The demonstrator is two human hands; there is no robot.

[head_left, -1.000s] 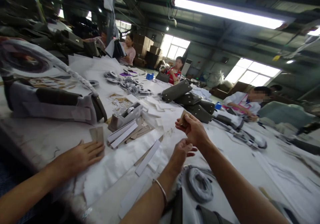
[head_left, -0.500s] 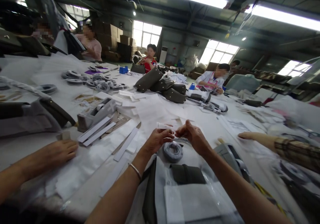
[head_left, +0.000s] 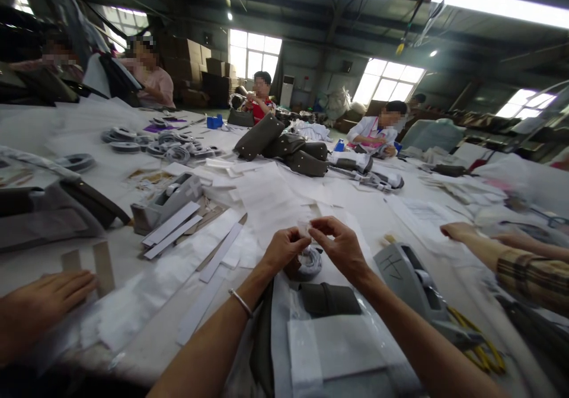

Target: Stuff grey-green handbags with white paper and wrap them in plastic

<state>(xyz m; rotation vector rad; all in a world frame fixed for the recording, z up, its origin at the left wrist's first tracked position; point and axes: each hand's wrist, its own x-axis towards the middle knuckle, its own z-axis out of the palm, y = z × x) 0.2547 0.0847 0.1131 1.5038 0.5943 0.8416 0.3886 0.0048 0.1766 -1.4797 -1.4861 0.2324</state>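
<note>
My left hand (head_left: 284, 247) and my right hand (head_left: 341, 245) meet above the table, fingertips pinched together. Between them is a small, thin whitish piece (head_left: 304, 227), perhaps paper or film; its kind is unclear. Just below the fingers lies a coiled grey wrapped strap (head_left: 311, 264), partly hidden by my left hand. Closer to me rests a light grey wrapped item with a dark olive folded piece (head_left: 331, 299) and a white sheet (head_left: 342, 346) on it, under clear plastic.
A grey tape dispenser (head_left: 411, 282) stands right of my right arm, another (head_left: 169, 202) to the left beside white strips (head_left: 173, 230). Co-workers' hands reach in at left (head_left: 48, 309) and right (head_left: 462, 232). Dark olive bags (head_left: 284, 146) are piled farther back.
My hands have drawn together, and the white piece has shifted from my left fingers to between both hands. The co-worker's hand at left has moved farther left.
</note>
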